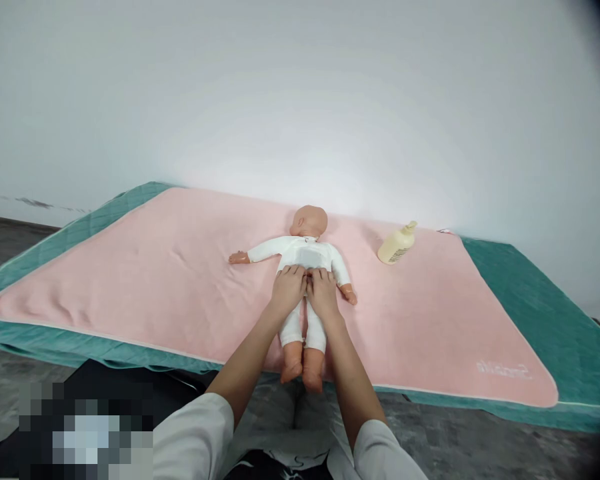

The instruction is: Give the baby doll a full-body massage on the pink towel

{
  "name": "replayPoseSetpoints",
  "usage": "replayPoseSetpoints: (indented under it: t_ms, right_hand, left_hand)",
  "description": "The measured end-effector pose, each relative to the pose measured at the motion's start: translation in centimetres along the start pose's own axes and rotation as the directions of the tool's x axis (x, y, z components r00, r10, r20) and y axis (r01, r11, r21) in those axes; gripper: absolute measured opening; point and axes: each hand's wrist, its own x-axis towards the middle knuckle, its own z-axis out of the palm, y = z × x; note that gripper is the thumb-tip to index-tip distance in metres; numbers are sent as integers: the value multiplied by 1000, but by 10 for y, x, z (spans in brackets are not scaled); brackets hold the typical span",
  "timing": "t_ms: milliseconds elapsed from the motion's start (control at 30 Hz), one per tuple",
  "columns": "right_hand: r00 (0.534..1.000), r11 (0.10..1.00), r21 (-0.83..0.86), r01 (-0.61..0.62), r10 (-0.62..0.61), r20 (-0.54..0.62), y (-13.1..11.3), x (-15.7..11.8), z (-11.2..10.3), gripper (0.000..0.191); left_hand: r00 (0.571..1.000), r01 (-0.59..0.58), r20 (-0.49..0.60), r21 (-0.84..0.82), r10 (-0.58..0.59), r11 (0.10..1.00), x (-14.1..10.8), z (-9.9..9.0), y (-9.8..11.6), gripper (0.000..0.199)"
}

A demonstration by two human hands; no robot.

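Note:
A baby doll (307, 250) in a white suit lies lengthwise before me, its bald head turned to the left and its feet pointing toward me. It seems to be on its front, with a greyish panel on its upper back. My left hand (290, 287) rests on the left side of its lower back, fingers stretched out. Beside it, my right hand (323, 288) lies on the right side in the same way, fingertips nearly meeting the left ones. Both hands press against the suit and hide the doll's waist and hips.
A pale yellow pump bottle (397, 244) is on the pink mat (430, 313), right of the doll. Under the mat is a green padded bed (530, 287), pushed against a white wall (300, 100). A black object (115, 380), partly pixelated, is at lower left.

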Motion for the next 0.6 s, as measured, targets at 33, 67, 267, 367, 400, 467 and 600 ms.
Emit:
replayPoseSetpoints:
  t_ms: [33,67,267,367,400,467,600]
  right_hand:
    - [1000,1000,22,8,-7,-15,0,2,-1,23]
    - [999,999,44,17,-15,-36,0,4,-3,23]
    - [989,995,98,27,-12,-147,3,15,-2,24]
    - [991,997,68,24,-15,-131,5,17,1,25]
    - [992,998,55,25,-18,-121,5,17,2,26]
    - [995,999,30,21,-18,-100,6,17,4,26]
    - [998,1000,4,10,-10,-64,8,18,6,25]
  left_hand:
    - [1000,-8,-7,11,8,1000,2,-1,0,18]
    - [1000,-15,-16,25,16,1000,4,-2,1,20]
    - [996,-30,-84,85,37,996,16,-3,1,20]
    - [998,3,-66,88,3,996,17,0,1,21]
    - [998,12,-56,83,-7,997,17,2,1,21]
    - [999,23,-38,70,-21,997,17,4,0,22]
    - [999,39,-21,52,-38,998,17,6,-1,21]
